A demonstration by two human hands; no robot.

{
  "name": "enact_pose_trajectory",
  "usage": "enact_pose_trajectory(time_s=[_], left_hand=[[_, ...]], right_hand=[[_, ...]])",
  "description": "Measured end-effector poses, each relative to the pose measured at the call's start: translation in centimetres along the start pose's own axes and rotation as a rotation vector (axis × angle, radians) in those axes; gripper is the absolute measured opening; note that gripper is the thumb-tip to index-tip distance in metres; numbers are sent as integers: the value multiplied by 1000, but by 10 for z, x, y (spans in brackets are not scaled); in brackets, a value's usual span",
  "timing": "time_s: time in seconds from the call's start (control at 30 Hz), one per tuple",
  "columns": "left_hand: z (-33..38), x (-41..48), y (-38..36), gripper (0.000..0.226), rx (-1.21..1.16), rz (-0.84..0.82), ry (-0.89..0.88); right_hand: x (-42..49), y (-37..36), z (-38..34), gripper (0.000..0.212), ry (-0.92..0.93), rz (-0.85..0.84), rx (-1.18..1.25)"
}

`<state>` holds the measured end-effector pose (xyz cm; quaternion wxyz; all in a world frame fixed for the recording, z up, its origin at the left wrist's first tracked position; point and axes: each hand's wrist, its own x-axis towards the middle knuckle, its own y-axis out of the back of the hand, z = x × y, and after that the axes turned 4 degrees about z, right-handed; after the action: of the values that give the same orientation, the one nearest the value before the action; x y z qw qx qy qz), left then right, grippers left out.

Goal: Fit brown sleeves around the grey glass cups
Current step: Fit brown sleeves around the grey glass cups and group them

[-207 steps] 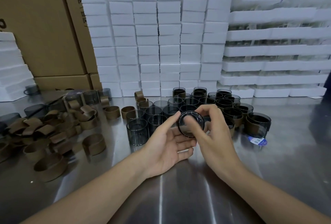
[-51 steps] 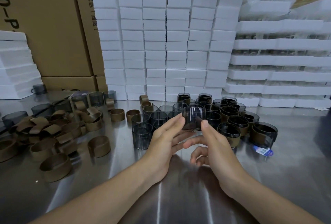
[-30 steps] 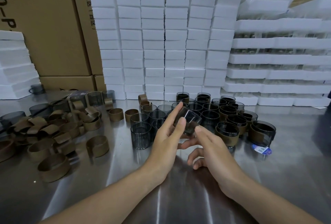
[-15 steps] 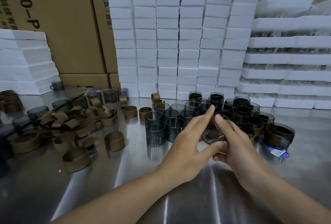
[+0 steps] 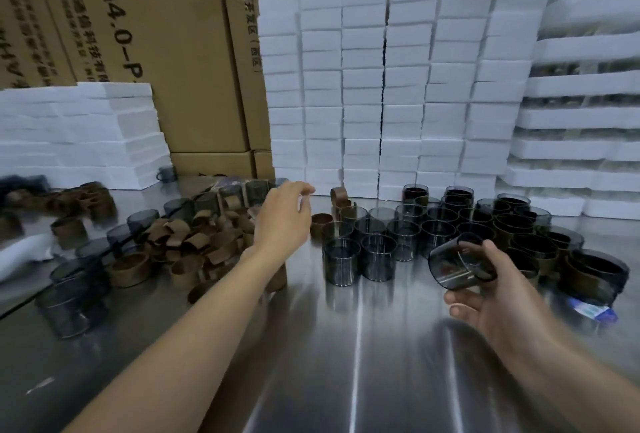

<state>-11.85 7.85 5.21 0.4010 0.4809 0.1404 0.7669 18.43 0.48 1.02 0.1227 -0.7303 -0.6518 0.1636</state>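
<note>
My right hand (image 5: 495, 297) grips a bare grey glass cup (image 5: 457, 268), tilted, above the steel table at the right. My left hand (image 5: 282, 216) reaches out over the table's middle, fingers loosely extended and holding nothing, just right of the pile of brown sleeves (image 5: 194, 242). A single brown sleeve (image 5: 320, 221) lies right beside that hand. Several bare grey cups (image 5: 377, 245) stand in a cluster in the middle. Cups wearing brown sleeves (image 5: 588, 273) stand at the right.
Stacks of white foam blocks (image 5: 391, 86) wall off the back, with foam trays (image 5: 581, 121) to the right and more foam (image 5: 79, 134) at the left. Cardboard boxes (image 5: 156, 44) stand behind. More grey cups (image 5: 69, 294) sit at the left among sleeves. Bare steel table (image 5: 346, 363) lies near me.
My left hand let go of the cup and moved left and away toward the sleeves. My right hand kept the cup and drew it right. The view turned left.
</note>
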Motion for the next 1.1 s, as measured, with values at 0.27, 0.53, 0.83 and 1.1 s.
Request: enact_pose_trajectory(time_s=[0.27,0.53,0.83,1.1], left_hand=[[-26,35,-14,29,764,-386,10],[17,22,16,27,-438,-202,377],[80,-70,13,39,-1312,-560,755],[91,-99,6,52,-1165,-503,475]], right_hand=[[-9,1,-6,54,78,-133,-85],[-16,-2,-12,60,193,-75,-145],[-20,0,-12,35,559,-103,-365],[-28,0,-2,70,831,-207,-620]])
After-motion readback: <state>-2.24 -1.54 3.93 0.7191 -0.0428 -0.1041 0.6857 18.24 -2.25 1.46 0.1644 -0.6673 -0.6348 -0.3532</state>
